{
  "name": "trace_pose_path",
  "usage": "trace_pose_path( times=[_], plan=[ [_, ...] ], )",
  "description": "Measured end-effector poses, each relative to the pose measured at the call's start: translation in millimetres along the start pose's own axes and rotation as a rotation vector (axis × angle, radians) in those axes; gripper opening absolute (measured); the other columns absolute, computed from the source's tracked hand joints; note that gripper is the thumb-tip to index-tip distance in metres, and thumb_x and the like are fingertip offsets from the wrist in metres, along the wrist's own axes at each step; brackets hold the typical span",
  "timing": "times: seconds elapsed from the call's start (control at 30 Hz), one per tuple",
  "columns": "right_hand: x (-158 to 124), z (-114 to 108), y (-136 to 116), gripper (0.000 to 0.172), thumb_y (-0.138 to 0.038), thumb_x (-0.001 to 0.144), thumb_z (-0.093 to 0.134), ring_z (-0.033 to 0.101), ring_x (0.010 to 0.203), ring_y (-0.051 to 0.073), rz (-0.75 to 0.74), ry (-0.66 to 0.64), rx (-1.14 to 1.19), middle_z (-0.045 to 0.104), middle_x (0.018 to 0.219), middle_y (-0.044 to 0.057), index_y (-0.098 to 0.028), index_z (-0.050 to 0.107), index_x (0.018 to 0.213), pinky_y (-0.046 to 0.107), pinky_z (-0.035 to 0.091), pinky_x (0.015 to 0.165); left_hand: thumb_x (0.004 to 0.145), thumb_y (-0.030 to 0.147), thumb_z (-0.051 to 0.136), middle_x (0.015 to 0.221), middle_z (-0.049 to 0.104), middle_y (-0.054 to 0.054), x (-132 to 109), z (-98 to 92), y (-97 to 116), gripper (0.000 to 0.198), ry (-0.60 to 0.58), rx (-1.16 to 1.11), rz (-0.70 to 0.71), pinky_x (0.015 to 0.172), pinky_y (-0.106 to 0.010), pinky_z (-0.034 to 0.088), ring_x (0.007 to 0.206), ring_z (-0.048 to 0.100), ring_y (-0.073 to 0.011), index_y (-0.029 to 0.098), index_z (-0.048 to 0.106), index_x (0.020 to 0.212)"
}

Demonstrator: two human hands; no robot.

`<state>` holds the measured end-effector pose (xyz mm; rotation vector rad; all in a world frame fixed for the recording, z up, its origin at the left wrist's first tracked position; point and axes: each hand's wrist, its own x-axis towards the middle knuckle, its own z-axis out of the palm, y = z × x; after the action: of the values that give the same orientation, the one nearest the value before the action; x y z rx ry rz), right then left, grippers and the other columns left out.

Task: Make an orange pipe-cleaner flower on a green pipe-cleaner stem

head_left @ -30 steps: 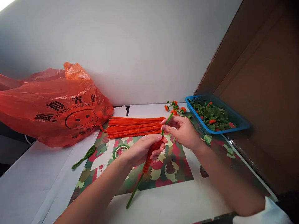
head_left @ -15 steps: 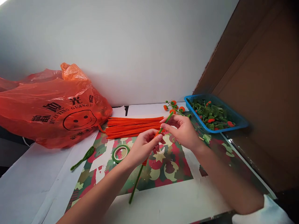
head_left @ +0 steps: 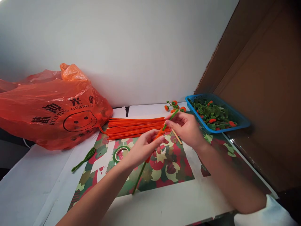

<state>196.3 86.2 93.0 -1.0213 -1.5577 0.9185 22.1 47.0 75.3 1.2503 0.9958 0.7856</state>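
A green pipe cleaner (head_left: 139,178) runs slantwise through both hands, its upper end poking out above the fingers and its lower end hanging toward the table. Orange pipe cleaner (head_left: 160,134) is wound around its middle, partly covered by my fingers. My left hand (head_left: 150,145) grips this orange wound part. Higher up, my right hand (head_left: 184,127) pinches the green stem between thumb and fingers. A thin wooden stick (head_left: 176,137) slants down below my right hand; whether the hand holds it I cannot tell. Behind my hands lies a bundle of orange pipe cleaners (head_left: 131,128).
A roll of green tape (head_left: 121,154) and folded green pipe cleaners (head_left: 84,159) lie to the left. The large orange plastic bag (head_left: 58,113) bulges at the far left. Orange flowers (head_left: 175,106) rest at the back, beside a blue basket (head_left: 218,131) of leafy stems. Cardboard (head_left: 261,94) stands right.
My right hand has shifted slightly right, and the green stem has risen a little with its upper end. More orange winding shows between the hands. The wooden stick now shows below my right hand.
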Motion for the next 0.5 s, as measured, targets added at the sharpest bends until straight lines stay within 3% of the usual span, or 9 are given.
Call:
trace_pose_path(
  times=[0.07,0.17,0.23,0.33,0.5],
  plan=[
    [7,-11,1,0.029,-0.045,0.072,0.073,0.065,0.077,0.017,0.004,0.107,0.041,0.069,0.082,0.005,-0.018,0.068,0.083,0.033,0.055,0.074,0.084,0.054,0.053,0.091,0.066,-0.009,0,-11.9,4,0.043,-0.037,-0.032,-0.071,0.053,-0.022,0.042,0.058,0.051,-0.0098,0.017,0.059,0.105],
    [19,-32,4,0.033,-0.048,0.068,0.075,0.065,0.076,0.016,0.006,0.206,0.120,0.069,0.084,0.004,-0.019,0.067,0.083,0.032,0.055,0.071,0.083,0.051,0.057,0.077,0.062,-0.004,-1,-36.5,14,0.036,-0.077,0.119,-0.070,0.048,-0.019,0.035,0.053,0.044,-0.0077,0.016,0.063,0.088],
    [24,-47,7,0.033,-0.046,0.066,0.077,0.064,0.072,0.015,0.049,0.108,0.122,0.069,0.081,0.004,-0.019,0.067,0.080,0.031,0.055,0.069,0.082,0.048,0.059,0.070,0.058,-0.002,-4,-52.3,22,0.031,-0.001,0.231,-0.018,0.048,-0.018,0.034,0.054,0.043,-0.0079,0.017,0.064,0.083],
    [27,-64,7,0.034,-0.046,0.065,0.078,0.063,0.062,0.013,0.137,-0.157,0.026,0.070,0.076,0.004,-0.016,0.070,0.079,0.030,0.054,0.065,0.077,0.045,0.065,0.070,0.057,-0.002,-10,-67.7,34,0.028,0.121,0.391,0.078,0.050,-0.019,0.037,0.060,0.047,-0.0109,0.018,0.067,0.084],
    [25,-71,2,0.033,-0.047,0.072,0.071,0.065,0.068,0.016,0.215,-0.417,-0.121,0.072,0.077,0.006,-0.016,0.072,0.086,0.029,0.052,0.064,0.072,0.045,0.068,0.072,0.060,-0.002,-17,-74.0,40,0.030,0.216,0.575,0.156,0.051,-0.021,0.040,0.062,0.050,-0.0129,0.019,0.069,0.086]
  ],
)
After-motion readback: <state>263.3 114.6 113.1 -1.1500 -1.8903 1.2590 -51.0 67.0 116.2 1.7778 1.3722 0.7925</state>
